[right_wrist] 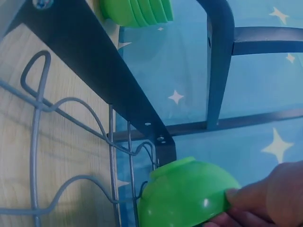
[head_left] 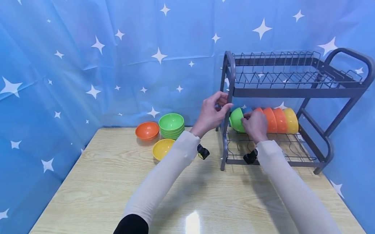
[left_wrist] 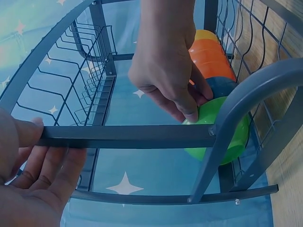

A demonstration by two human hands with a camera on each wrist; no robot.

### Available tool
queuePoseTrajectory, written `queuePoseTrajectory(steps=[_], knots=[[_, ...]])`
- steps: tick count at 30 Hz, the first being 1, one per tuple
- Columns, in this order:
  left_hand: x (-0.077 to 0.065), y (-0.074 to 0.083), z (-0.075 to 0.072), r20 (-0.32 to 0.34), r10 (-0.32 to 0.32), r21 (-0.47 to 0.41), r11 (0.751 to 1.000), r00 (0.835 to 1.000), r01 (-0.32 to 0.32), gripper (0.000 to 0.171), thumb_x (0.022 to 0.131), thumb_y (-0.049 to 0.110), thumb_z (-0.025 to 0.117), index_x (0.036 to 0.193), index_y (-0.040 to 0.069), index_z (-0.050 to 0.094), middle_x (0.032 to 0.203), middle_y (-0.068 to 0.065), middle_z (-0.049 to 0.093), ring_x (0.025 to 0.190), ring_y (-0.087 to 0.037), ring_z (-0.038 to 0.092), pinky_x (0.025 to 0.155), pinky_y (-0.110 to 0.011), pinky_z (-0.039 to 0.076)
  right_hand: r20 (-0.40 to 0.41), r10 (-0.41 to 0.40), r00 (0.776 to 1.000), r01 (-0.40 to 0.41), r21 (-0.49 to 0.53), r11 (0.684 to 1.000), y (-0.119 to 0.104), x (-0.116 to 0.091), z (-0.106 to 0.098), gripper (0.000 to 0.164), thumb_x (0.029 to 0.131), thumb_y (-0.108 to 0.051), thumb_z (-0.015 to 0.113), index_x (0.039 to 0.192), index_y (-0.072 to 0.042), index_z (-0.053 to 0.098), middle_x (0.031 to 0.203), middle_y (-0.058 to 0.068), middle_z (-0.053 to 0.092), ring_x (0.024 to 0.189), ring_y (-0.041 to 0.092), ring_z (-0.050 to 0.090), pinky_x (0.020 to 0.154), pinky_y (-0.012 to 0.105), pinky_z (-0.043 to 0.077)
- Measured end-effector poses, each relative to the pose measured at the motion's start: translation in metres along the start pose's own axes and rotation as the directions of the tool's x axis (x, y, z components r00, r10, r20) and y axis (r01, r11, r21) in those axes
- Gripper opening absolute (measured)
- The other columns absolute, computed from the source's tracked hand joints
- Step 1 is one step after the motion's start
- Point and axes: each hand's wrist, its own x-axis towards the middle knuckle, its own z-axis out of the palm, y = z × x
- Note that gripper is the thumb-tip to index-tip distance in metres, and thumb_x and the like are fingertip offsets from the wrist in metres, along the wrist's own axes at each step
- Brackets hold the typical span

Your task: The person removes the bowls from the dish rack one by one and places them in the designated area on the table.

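On the lower shelf of the dark grey dish rack, a green bowl stands on its side at the left end. My right hand pinches its rim between thumb and fingers, as the right wrist view also shows. A blue bowl is just behind it, partly hidden by that hand. Further right, orange bowls and a yellow bowl are nested sideways in a row. My left hand holds a side bar of the rack, thumb above and fingers below.
Left of the rack on the wooden table stand a stack of green bowls, an orange bowl and a yellow bowl. The rack's upper wire tier hangs over the bowls. A blue star-patterned curtain backs the table.
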Motion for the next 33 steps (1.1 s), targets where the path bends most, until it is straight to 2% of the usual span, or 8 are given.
queuePoseTrajectory(steps=[4,7,18,24,30,33], knots=[[0.0,-0.0001,0.0005,-0.002,0.004,-0.002,1.0,1.0,-0.004,0.02,0.099,0.013,0.069,0.117,0.006,0.065,0.1,-0.009,0.072,0.087,-0.013,0.066,0.078,-0.022,0.059,0.003,0.007,1.0,-0.007,0.052,0.999,0.002,0.0,0.0002,0.03,0.098,-0.013,0.064,0.123,0.003,0.071,0.119,0.022,0.073,0.109,0.039,0.068,0.092,0.051,0.056],[-0.0003,-0.0002,0.0006,-0.003,0.002,-0.002,1.0,1.0,-0.002,0.021,0.099,0.014,0.069,0.118,0.006,0.065,0.101,-0.008,0.071,0.088,-0.012,0.066,0.078,-0.021,0.058,0.028,0.04,0.999,-0.043,0.094,0.995,0.0027,-0.0006,-0.0009,0.03,0.099,-0.013,0.063,0.124,0.002,0.071,0.12,0.022,0.073,0.11,0.038,0.066,0.093,0.051,0.056],[-0.0021,-0.001,0.0013,-0.012,0.0,-0.006,1.0,1.0,0.0,0.021,0.099,0.014,0.069,0.118,0.006,0.065,0.1,-0.008,0.07,0.087,-0.011,0.064,0.074,-0.018,0.057,0.113,0.138,0.984,-0.154,0.151,0.977,0.0049,-0.0025,-0.0049,0.031,0.1,-0.018,0.063,0.126,-0.003,0.07,0.126,0.018,0.07,0.115,0.033,0.061,0.099,0.048,0.053],[-0.0028,-0.0006,0.0014,-0.012,-0.001,0.03,1.0,1.0,0.001,0.023,0.099,0.015,0.069,0.12,0.007,0.064,0.102,-0.007,0.071,0.089,-0.011,0.065,0.077,-0.017,0.056,0.164,0.156,0.974,-0.191,0.224,0.956,0.0088,-0.0017,-0.0048,0.034,0.101,-0.019,0.062,0.13,-0.004,0.068,0.128,0.017,0.069,0.114,0.032,0.064,0.097,0.044,0.057],[-0.0019,0.0003,0.0008,-0.005,-0.013,0.028,1.0,1.0,0.013,0.024,0.1,0.015,0.068,0.122,0.007,0.064,0.104,-0.009,0.071,0.092,-0.013,0.066,0.079,-0.016,0.057,0.206,0.159,0.966,-0.219,0.318,0.922,0.0095,-0.0019,-0.007,0.038,0.101,-0.018,0.062,0.136,-0.003,0.064,0.13,0.017,0.067,0.112,0.027,0.067,0.091,0.033,0.061],[-0.0017,0.0006,0.0006,-0.001,-0.024,0.027,0.999,1.0,0.024,0.025,0.1,0.015,0.068,0.123,0.006,0.064,0.105,-0.008,0.07,0.093,-0.014,0.066,0.08,-0.017,0.057,0.23,0.158,0.96,-0.235,0.361,0.902,0.0095,-0.0025,-0.0084,0.039,0.102,-0.018,0.062,0.138,-0.002,0.062,0.133,0.018,0.065,0.113,0.027,0.067,0.095,0.036,0.06]])
